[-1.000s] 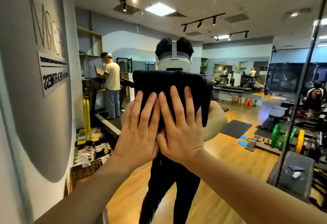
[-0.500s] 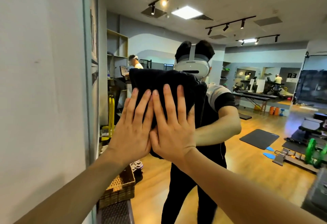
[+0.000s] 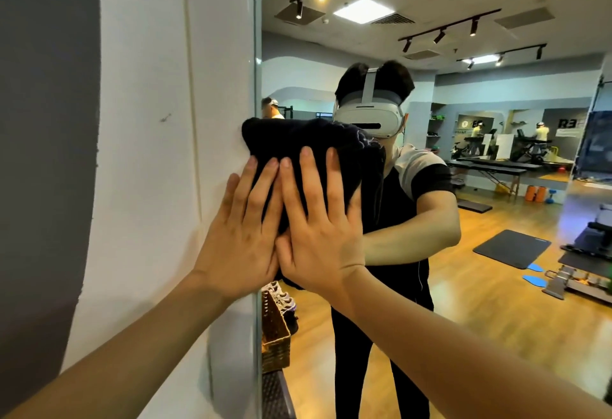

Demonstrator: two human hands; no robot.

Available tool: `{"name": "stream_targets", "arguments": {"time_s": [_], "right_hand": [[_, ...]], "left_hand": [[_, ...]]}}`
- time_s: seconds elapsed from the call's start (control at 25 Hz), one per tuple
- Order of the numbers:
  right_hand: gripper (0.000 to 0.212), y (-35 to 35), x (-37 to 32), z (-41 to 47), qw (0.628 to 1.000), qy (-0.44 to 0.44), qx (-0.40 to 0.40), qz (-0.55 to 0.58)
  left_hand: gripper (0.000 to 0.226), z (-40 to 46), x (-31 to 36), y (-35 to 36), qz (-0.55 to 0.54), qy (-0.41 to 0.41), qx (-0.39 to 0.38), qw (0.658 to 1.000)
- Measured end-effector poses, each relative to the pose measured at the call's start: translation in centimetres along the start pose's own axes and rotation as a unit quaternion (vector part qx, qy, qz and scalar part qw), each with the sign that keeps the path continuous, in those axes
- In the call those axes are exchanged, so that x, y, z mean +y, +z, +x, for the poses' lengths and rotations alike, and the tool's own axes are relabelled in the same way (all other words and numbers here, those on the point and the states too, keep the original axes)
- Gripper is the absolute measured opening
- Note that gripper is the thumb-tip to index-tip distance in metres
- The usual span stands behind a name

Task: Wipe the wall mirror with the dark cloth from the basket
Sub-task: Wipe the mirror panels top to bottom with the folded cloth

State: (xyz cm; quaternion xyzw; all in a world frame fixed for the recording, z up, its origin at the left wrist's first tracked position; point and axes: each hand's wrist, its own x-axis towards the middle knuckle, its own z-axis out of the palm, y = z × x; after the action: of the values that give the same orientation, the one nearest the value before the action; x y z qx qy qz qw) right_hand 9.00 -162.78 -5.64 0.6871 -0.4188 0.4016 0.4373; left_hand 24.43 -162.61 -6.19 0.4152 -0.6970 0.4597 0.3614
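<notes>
A dark cloth (image 3: 298,143), folded thick, is pressed flat against the wall mirror (image 3: 480,187) right at the mirror's left edge (image 3: 257,87). My left hand (image 3: 241,236) and my right hand (image 3: 318,230) lie side by side on the cloth, palms flat, fingers spread upward, thumbs touching. The left hand's outer fingers reach over the edge onto the white wall. The cloth's top left corner also overlaps the wall. In the mirror I see my own reflection, partly hidden behind the cloth.
A white wall (image 3: 165,187) with a grey painted area (image 3: 43,153) fills the left. A wicker basket (image 3: 275,336) shows low in the mirror by its edge. The reflection shows a gym floor with mats, benches, weights and other people.
Both hands have slid the cloth leftward across the mirror to its left edge, and my view has turned left, so the wall now fills the left half.
</notes>
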Motion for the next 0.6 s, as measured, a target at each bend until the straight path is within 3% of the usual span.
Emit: {"name": "stream_targets", "arguments": {"time_s": [0.28,0.6], "right_hand": [[0.072,0.6,-0.2,-0.5,0.999,0.006,0.041,0.001],[0.081,1.8,-0.5,-6.7,0.999,-0.038,0.017,-0.017]], "left_hand": [[0.072,-0.5,0.0,0.5,-0.058,0.003,0.008,0.998],[0.078,-6.1,2.7,2.4,-0.055,0.007,-0.005,0.998]]}}
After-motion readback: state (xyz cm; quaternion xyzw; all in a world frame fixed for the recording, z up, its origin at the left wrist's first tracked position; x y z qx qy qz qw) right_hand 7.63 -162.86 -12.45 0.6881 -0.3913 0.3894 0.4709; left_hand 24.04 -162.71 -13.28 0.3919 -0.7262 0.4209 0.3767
